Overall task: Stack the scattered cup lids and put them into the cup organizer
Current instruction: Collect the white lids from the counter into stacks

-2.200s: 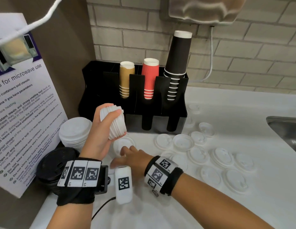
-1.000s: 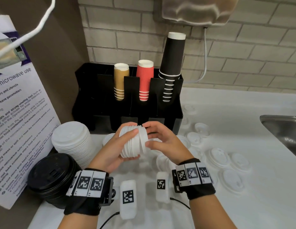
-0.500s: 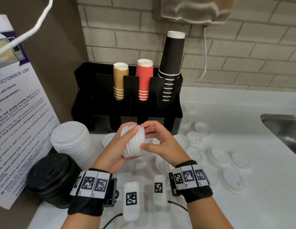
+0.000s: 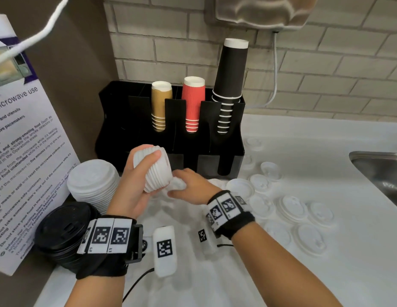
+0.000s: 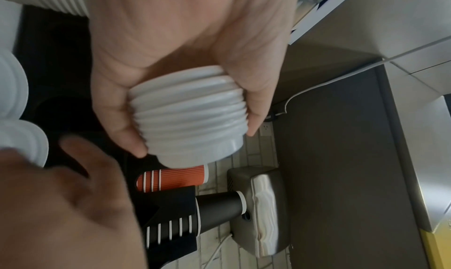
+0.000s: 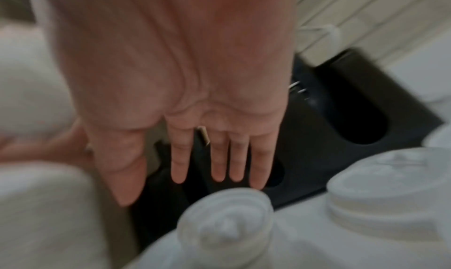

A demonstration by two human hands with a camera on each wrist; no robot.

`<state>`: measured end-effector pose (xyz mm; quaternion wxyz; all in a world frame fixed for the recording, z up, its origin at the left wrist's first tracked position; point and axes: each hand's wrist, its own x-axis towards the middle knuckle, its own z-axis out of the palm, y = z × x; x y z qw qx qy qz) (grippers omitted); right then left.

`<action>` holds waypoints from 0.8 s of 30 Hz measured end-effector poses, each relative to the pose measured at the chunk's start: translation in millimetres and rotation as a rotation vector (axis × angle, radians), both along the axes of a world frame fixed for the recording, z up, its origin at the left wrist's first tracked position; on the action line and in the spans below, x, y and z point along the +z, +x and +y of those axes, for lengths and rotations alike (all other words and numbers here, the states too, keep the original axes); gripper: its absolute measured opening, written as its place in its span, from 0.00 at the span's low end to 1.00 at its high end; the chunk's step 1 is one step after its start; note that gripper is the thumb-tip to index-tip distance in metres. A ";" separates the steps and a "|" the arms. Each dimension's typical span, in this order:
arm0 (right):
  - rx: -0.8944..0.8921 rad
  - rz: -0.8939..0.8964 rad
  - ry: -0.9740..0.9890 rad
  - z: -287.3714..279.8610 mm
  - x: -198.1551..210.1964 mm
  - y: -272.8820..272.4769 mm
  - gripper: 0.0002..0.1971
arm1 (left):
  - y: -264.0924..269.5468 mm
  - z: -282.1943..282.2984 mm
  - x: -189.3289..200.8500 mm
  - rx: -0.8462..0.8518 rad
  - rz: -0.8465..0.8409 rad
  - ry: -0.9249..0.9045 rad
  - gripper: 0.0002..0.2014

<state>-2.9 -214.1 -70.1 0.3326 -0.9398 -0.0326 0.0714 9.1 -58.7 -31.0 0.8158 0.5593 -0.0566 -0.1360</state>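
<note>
My left hand (image 4: 132, 185) grips a stack of small white lids (image 4: 156, 169), tilted, just in front of the black cup organizer (image 4: 171, 140). The left wrist view shows thumb and fingers wrapped round that stack (image 5: 190, 122). My right hand (image 4: 188, 188) is low over the counter below the stack, its straight fingers (image 6: 219, 167) spread above a loose white lid (image 6: 224, 217); it holds nothing. Several more loose lids (image 4: 292, 209) lie scattered on the white counter to the right.
The organizer holds tan (image 4: 161, 105), red (image 4: 193, 103) and black cups (image 4: 230, 80). A tall stack of larger white lids (image 4: 93, 185) and a stack of black lids (image 4: 64, 235) stand at the left by a sign. A steel sink (image 4: 379, 171) lies at the far right.
My right hand has let go of the stack and dropped to the counter beneath it. My left hand has lifted the stack slightly, holding it alone.
</note>
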 end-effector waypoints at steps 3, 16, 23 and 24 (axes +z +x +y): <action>0.102 0.052 -0.333 16.0 -6.8 11.4 0.32 | 3.3 0.8 -2.5 0.019 0.015 0.008 0.09; 0.271 0.109 -0.574 6.9 33.8 -13.5 0.12 | 5.8 0.4 -4.5 0.053 -0.081 0.107 0.13; 0.055 0.070 0.195 -33.4 74.1 -46.3 0.06 | -1.2 -9.1 -7.6 -0.100 -0.118 0.193 0.12; -0.006 0.103 0.328 -35.1 71.8 -48.7 0.08 | -3.0 -11.0 -6.9 -0.132 -0.103 0.184 0.15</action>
